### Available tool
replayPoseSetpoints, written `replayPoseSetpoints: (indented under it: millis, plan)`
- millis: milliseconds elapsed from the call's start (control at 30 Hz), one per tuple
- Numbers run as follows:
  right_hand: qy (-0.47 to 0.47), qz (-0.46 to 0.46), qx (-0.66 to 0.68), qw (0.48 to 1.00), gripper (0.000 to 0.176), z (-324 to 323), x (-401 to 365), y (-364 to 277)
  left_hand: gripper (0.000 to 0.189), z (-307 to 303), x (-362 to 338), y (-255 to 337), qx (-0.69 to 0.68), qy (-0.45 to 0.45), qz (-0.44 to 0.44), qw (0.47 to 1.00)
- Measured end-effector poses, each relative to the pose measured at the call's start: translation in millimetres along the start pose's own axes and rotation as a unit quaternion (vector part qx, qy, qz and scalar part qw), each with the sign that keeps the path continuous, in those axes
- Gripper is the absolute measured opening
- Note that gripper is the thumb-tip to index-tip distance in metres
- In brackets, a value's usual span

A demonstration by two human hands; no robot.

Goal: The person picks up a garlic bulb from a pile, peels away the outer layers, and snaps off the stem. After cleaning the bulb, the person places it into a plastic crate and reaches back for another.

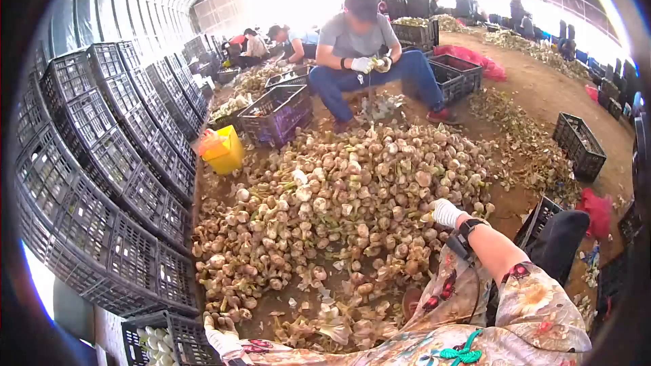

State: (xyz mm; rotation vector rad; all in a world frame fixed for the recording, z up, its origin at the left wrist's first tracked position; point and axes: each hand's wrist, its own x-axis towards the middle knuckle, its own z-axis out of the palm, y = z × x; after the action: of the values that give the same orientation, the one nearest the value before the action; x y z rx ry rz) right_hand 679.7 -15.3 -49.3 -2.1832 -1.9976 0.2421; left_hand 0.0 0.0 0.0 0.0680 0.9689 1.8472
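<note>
A large heap of garlic bulbs (352,190) with dry stems and roots covers the ground before me. My right hand (447,213), in a white knit glove, is at the heap's right side. Its fingers are closed on a garlic bulb (428,217), mostly hidden by the glove. My left hand (220,339), also gloved, is low at the left edge of the heap, beside a black crate (193,339) containing white trimmed garlic (157,346). The left fingers look parted, their tips stained brown, and I see nothing held in them.
Stacked black crates (102,156) form a wall on the left. A yellow bucket (222,152) stands beyond the heap. Opposite me sits a person (359,34) in gloves, handling garlic. More crates (578,147) and a red net bag (595,212) lie to the right, with husks around.
</note>
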Motion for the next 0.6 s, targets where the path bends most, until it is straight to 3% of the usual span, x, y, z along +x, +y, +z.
replayPoseSetpoints:
  millis: [33, 100, 167, 233, 300, 333, 367, 400, 433, 500, 533, 600]
  plan:
    - [0.020, -0.036, -0.038, 0.998, 0.018, 5.8, -1.4, 4.0, 0.020, 4.6, -4.8, -0.5, 0.003, 0.005, 0.000, 1.000]
    - [0.012, -0.024, -0.021, 0.999, 0.018, 10.3, -8.9, 7.9, 0.017, 3.9, -13.3, -4.1, 0.015, 0.008, 0.000, 1.000]
    - [-0.021, 0.067, 0.083, 0.994, 0.023, -16.6, -9.5, -15.6, 0.016, 7.3, -12.2, -8.4, 0.019, -0.012, 0.006, 1.000]
    - [-0.058, -0.043, -0.131, 0.989, 0.034, -7.5, -4.6, -10.5, 0.014, 7.2, -10.3, -7.2, 0.016, -0.017, -0.001, 1.000]
    - [-0.039, -0.010, -0.041, 0.998, 0.044, 0.5, -4.9, -1.8, 0.014, 0.9, -0.7, -8.7, 0.019, -0.031, -0.002, 0.999]
    - [-0.001, 0.081, 0.156, 0.984, 0.047, -25.4, -13.1, -29.3, 0.015, 2.7, -1.1, -7.7, 0.026, -0.015, -0.005, 1.000]
    - [0.035, 0.171, 0.345, 0.922, 0.050, -42.3, -14.5, -52.4, 0.015, 6.6, -3.1, -6.9, 0.037, 0.003, -0.009, 0.999]
    - [0.050, 0.143, 0.391, 0.908, 0.049, -40.4, -10.0, -60.1, 0.016, 8.8, -5.0, -7.0, 0.041, 0.006, -0.008, 0.999]
    - [0.067, 0.116, 0.435, 0.890, 0.048, -40.0, -3.9, -66.4, 0.015, 2.6, 3.2, -7.0, 0.052, -0.047, -0.014, 0.997]
    - [0.038, 0.131, 0.612, 0.779, 0.049, -56.8, -4.0, -106.7, 0.014, 3.2, 3.9, -6.7, 0.085, -0.033, -0.004, 0.996]
    - [-0.070, 0.065, 0.788, 0.608, 0.054, -50.5, 1.7, -109.7, 0.014, 0.5, 4.9, -7.7, 0.088, -0.074, 0.001, 0.993]
    - [-0.193, -0.001, 0.897, 0.397, 0.064, -50.6, -2.3, -133.7, 0.013, 0.2, 7.0, -8.7, 0.101, -0.052, 0.001, 0.993]
